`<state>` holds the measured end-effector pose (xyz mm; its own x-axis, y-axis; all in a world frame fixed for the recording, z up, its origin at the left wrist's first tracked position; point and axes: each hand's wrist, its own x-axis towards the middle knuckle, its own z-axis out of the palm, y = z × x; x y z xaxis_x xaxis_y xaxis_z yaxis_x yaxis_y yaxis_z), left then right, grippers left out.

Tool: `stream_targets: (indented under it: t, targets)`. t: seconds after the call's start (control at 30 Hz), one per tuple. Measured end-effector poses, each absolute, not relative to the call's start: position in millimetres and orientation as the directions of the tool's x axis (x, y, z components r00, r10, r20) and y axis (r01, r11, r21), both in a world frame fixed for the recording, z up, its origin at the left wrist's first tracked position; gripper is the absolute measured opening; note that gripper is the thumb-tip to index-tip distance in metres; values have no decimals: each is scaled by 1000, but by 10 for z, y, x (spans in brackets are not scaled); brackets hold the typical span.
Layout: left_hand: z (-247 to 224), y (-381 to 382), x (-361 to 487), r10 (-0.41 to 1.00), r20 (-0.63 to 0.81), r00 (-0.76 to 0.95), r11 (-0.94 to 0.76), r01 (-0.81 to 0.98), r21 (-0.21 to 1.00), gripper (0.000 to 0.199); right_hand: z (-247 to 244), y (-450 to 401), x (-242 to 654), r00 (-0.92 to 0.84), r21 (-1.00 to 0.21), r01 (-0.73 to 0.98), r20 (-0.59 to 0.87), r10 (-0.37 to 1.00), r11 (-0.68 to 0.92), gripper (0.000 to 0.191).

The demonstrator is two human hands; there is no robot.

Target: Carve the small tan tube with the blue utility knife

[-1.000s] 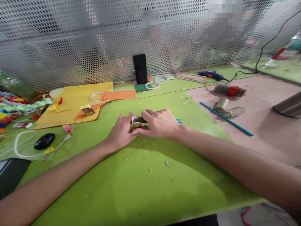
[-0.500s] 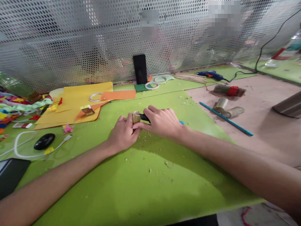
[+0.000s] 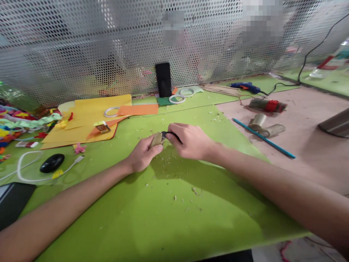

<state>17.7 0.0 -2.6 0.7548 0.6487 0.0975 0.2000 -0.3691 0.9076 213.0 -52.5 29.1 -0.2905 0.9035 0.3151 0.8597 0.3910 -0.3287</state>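
My left hand (image 3: pixel 142 152) is closed around a short, pale brown piece of bamboo (image 3: pixel 156 139), its thumb lying along the near side. From the right, my right hand (image 3: pixel 192 141) grips a black-handled knife (image 3: pixel 176 136). The knife's short metal tip meets the right end of the bamboo, and most of its handle is hidden inside my fingers. Small pale shavings (image 3: pixel 169 157) lie scattered on the green table (image 3: pixel 131 218) below and around both hands.
At left are yellow paper sheets (image 3: pixel 102 103), a matchbox (image 3: pixel 101 127) and a black mouse (image 3: pixel 52 163). A phone (image 3: pixel 163 80) leans on the perforated metal panel (image 3: pixel 131 47). To the right lie a blue pencil (image 3: pixel 263 137), bamboo pieces (image 3: pixel 273 130) and a glue gun (image 3: pixel 245 87).
My right hand has drawn slightly away from the left and turned, uncovering more of the knife. The bamboo is tilted differently, and my right thumb no longer touches my left hand.
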Motion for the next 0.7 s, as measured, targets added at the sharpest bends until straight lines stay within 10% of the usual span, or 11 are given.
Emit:
stream_targets:
  t: [0.43,0.7]
  targets:
    - [-173,87,123,605,166,779,-347,70,935,39,205,-457,2259,-339,-249,818,518,785,518,45]
    - [-34,7,134,342,274,899,-691,42,722,37,157,-418,2250,-530,-71,732,566,632,678,64]
